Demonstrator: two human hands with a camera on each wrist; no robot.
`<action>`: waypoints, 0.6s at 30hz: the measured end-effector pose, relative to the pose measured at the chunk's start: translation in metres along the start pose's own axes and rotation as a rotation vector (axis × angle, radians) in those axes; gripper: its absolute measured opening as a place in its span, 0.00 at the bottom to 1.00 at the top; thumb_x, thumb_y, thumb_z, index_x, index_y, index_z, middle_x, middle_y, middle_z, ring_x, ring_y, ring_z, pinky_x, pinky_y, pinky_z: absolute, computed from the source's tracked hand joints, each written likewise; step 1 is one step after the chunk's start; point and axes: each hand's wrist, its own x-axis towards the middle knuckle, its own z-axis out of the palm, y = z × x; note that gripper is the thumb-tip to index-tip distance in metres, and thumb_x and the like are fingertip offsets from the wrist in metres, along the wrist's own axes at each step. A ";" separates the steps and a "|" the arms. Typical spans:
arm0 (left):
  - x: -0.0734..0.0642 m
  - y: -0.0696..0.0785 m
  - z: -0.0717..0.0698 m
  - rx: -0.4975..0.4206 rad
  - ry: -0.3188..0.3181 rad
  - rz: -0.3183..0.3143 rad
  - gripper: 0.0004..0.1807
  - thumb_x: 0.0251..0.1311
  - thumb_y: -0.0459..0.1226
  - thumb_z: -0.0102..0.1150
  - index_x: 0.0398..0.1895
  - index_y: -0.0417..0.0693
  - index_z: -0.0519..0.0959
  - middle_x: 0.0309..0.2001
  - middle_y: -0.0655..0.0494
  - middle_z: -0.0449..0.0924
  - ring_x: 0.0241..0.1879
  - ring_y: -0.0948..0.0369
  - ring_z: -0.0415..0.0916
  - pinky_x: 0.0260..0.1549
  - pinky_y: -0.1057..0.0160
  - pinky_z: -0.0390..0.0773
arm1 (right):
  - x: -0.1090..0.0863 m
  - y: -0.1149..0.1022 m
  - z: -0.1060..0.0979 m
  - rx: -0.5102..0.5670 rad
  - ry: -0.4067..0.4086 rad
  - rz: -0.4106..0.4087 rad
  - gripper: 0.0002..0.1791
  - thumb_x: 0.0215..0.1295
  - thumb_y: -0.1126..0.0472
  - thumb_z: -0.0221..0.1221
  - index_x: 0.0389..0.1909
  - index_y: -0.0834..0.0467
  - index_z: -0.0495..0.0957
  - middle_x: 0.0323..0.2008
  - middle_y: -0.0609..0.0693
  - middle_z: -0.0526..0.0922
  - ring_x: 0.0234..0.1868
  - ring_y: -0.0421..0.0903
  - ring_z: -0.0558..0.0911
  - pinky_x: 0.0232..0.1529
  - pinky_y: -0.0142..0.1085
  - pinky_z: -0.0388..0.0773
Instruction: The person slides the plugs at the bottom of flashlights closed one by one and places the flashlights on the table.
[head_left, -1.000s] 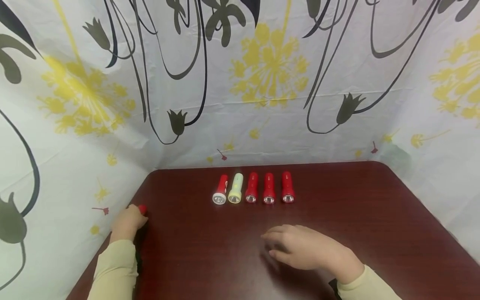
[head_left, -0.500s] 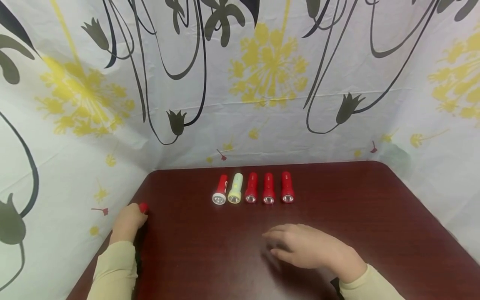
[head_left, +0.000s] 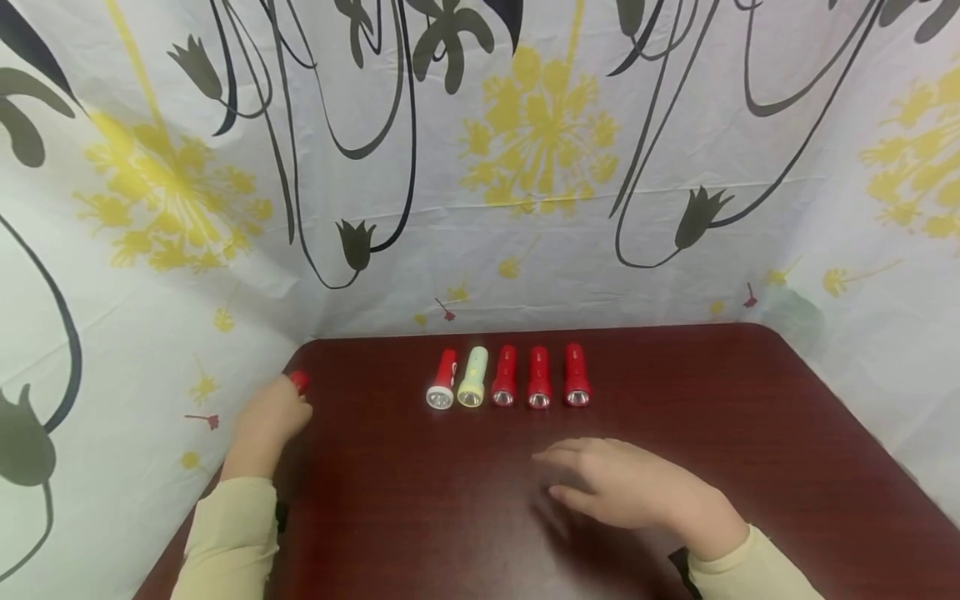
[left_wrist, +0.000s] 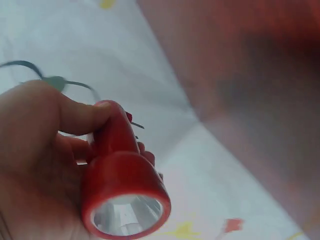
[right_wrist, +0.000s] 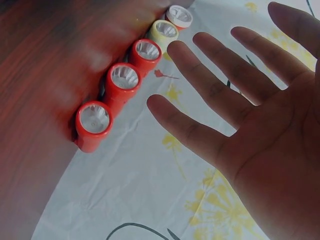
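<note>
My left hand [head_left: 268, 417] grips a red flashlight [left_wrist: 122, 175] near the table's left edge. In the left wrist view the thumb lies along its barrel, fingers wrap the far side, and the lens faces the camera. Only a small red end of it shows in the head view. My right hand [head_left: 626, 487] hovers over the front middle of the table, holding nothing; its fingers [right_wrist: 210, 92] spread apart in the right wrist view. Beyond it a row of flashlights lies side by side: a red one with a white head [head_left: 442, 379], a pale yellow-green one [head_left: 472, 377] and several all-red ones [head_left: 538, 377].
The dark reddish-brown table [head_left: 420, 500] has rounded far corners. A white cloth [head_left: 450, 250] printed with yellow flowers and grey stems hangs along its back and both sides. The flashlight row lies near the table's far edge.
My left hand has moved away from me along the left table edge, carrying the red flashlight. My right hand has shifted slightly right and forward. The row of flashlights stays put.
</note>
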 end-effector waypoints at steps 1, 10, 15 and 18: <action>-0.002 0.006 -0.003 0.002 0.015 0.013 0.18 0.68 0.40 0.55 0.42 0.28 0.75 0.36 0.35 0.81 0.31 0.45 0.78 0.32 0.44 0.80 | 0.000 0.000 -0.001 0.005 -0.004 0.009 0.24 0.74 0.49 0.64 0.68 0.46 0.80 0.64 0.44 0.84 0.65 0.47 0.84 0.65 0.51 0.83; -0.026 0.068 -0.021 -0.001 0.213 0.048 0.31 0.74 0.55 0.57 0.52 0.32 0.72 0.37 0.35 0.84 0.29 0.47 0.81 0.29 0.45 0.86 | -0.004 0.002 -0.009 0.017 0.020 0.029 0.26 0.75 0.48 0.63 0.70 0.47 0.79 0.66 0.44 0.83 0.66 0.47 0.83 0.66 0.51 0.81; -0.041 0.095 -0.027 -0.012 0.381 0.204 0.29 0.72 0.57 0.60 0.50 0.38 0.73 0.28 0.40 0.82 0.21 0.49 0.78 0.23 0.47 0.84 | -0.010 0.002 -0.016 -0.002 0.056 0.031 0.27 0.75 0.49 0.64 0.72 0.47 0.77 0.67 0.44 0.83 0.67 0.48 0.83 0.66 0.52 0.81; -0.048 0.108 -0.026 -0.011 0.488 0.398 0.22 0.70 0.54 0.65 0.44 0.43 0.75 0.22 0.46 0.80 0.18 0.52 0.75 0.22 0.49 0.82 | -0.012 0.000 -0.022 -0.020 0.081 0.016 0.30 0.75 0.49 0.63 0.75 0.44 0.74 0.68 0.43 0.82 0.67 0.48 0.83 0.66 0.52 0.81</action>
